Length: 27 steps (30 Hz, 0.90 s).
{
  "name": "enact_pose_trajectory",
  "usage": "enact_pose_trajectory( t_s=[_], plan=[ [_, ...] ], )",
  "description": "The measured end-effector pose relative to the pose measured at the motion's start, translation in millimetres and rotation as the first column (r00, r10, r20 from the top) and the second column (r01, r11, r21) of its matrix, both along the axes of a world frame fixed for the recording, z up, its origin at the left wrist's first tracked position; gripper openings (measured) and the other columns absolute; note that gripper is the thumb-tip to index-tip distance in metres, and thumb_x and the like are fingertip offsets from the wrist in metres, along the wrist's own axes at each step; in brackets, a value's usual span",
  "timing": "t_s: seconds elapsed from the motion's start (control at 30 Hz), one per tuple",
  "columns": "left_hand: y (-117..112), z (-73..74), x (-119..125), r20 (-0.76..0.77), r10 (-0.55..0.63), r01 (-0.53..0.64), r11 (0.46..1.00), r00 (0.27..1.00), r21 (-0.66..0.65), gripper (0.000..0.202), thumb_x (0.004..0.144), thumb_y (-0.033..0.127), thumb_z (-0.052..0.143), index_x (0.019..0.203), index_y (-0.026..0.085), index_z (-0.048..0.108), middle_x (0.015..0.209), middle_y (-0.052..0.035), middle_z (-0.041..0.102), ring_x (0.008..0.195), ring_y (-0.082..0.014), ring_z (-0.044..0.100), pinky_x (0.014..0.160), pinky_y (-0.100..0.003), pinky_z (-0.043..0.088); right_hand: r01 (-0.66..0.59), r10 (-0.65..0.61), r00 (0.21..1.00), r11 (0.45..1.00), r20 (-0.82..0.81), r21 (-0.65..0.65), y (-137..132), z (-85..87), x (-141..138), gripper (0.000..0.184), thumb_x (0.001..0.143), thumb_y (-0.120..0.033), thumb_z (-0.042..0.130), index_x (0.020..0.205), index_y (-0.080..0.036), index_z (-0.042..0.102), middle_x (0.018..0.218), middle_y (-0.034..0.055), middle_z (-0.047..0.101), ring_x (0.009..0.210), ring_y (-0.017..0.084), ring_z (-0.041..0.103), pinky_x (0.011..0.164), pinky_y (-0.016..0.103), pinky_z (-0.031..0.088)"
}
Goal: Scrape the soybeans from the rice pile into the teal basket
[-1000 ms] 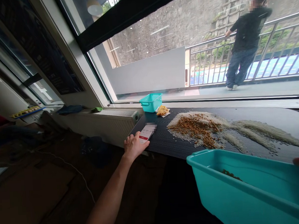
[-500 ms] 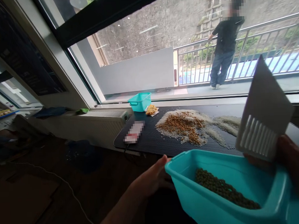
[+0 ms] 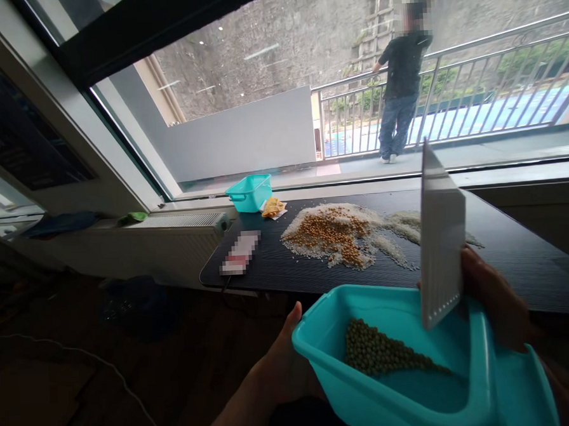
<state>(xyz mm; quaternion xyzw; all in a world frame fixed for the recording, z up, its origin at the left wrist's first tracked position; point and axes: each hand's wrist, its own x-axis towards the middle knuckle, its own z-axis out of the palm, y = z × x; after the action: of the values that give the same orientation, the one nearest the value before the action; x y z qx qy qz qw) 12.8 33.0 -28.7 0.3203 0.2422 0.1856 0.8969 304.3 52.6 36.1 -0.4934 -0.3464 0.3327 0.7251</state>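
A turquoise plastic bin (image 3: 394,395) is tilted in front of me, with green peas (image 3: 377,348) gathered toward its left end. My left hand (image 3: 289,359) grips the bin's left side, thumb raised by the rim and the other fingers hidden. In my right hand (image 3: 494,297) is a white slotted plastic scoop (image 3: 441,243), held upright and nearly edge-on over the bin's right end. That hand is partly hidden behind the scoop and bin. A turquoise flap or second tub (image 3: 522,385) juts out at the bin's right end.
On the black table (image 3: 510,252) lie white rice grains (image 3: 404,222) and a heap of yellow soybeans (image 3: 330,229). A smaller turquoise bin (image 3: 251,194), yellow food on paper (image 3: 273,207) and a blurred flat item (image 3: 241,253) are farther left. Outside the window, a person (image 3: 404,79) stands at a railing.
The bin and scoop have shifted left in view, and the scoop has turned from its slotted face to nearly edge-on. The peas have spread differently, more toward the left end. My view has turned slightly right.
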Motion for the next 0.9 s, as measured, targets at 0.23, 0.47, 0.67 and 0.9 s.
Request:
enact_pose_trajectory(
  t_s=[0.23, 0.47, 0.67, 0.9],
  plan=[
    [-18.0, 2.7, -0.6, 0.012, 0.147, -0.146, 0.986, 0.989, -0.076, 0.097, 0.078, 0.083, 0.068, 0.144, 0.012, 0.069, 0.129, -0.0212, 0.079, 0.133, -0.0483, 0.065, 0.107, -0.054, 0.05, -0.102, 0.101, 0.994, 0.994, -0.042, -0.038, 15.1, -2.2, 17.4, 0.049, 0.059, -0.063, 0.095, 0.089, -0.028, 0.08, 0.071, 0.0008, 0.071, 0.057, 0.021, 0.064, 0.046, 0.034, 0.053],
    [-51.8, 1.7, -15.6, 0.011, 0.246, -0.243, 0.963, 0.969, -0.114, 0.108, 0.081, 0.088, 0.066, 0.158, 0.013, 0.057, 0.139, -0.024, 0.074, 0.136, -0.0494, 0.063, 0.111, -0.059, 0.047, 0.106, -0.116, 0.981, 0.992, 0.153, 0.074, 14.4, 0.4, 22.7, 0.041, 0.066, -0.059, 0.096, 0.081, -0.025, 0.076, 0.075, 0.0011, 0.076, 0.07, 0.021, 0.074, 0.053, 0.031, 0.063],
    [-55.8, -1.9, -12.1, -0.082, 0.381, -0.387, 0.918, 0.921, -0.083, 0.093, 0.085, 0.08, 0.071, 0.153, 0.017, 0.064, 0.131, -0.0208, 0.078, 0.128, -0.0456, 0.068, 0.108, -0.055, 0.051, 0.129, -0.126, 0.932, 0.992, 0.341, 0.016, 8.7, -18.9, 20.9, 0.029, 0.077, -0.053, 0.087, 0.084, -0.026, 0.08, 0.078, 0.0002, 0.08, 0.067, 0.02, 0.074, 0.064, 0.034, 0.068],
    [-48.1, 4.2, -22.5, -0.224, 0.323, -0.348, 0.934, 0.92, -0.082, 0.097, 0.083, 0.09, 0.061, 0.149, 0.018, 0.066, 0.121, -0.0183, 0.082, 0.125, -0.0448, 0.071, 0.102, -0.054, 0.055, 0.11, -0.082, 0.89, 0.993, 0.448, -0.038, 9.5, -27.9, 28.7, 0.033, 0.082, -0.058, 0.081, 0.092, -0.027, 0.081, 0.085, 0.0024, 0.082, 0.065, 0.02, 0.073, 0.063, 0.034, 0.064]
  ],
)
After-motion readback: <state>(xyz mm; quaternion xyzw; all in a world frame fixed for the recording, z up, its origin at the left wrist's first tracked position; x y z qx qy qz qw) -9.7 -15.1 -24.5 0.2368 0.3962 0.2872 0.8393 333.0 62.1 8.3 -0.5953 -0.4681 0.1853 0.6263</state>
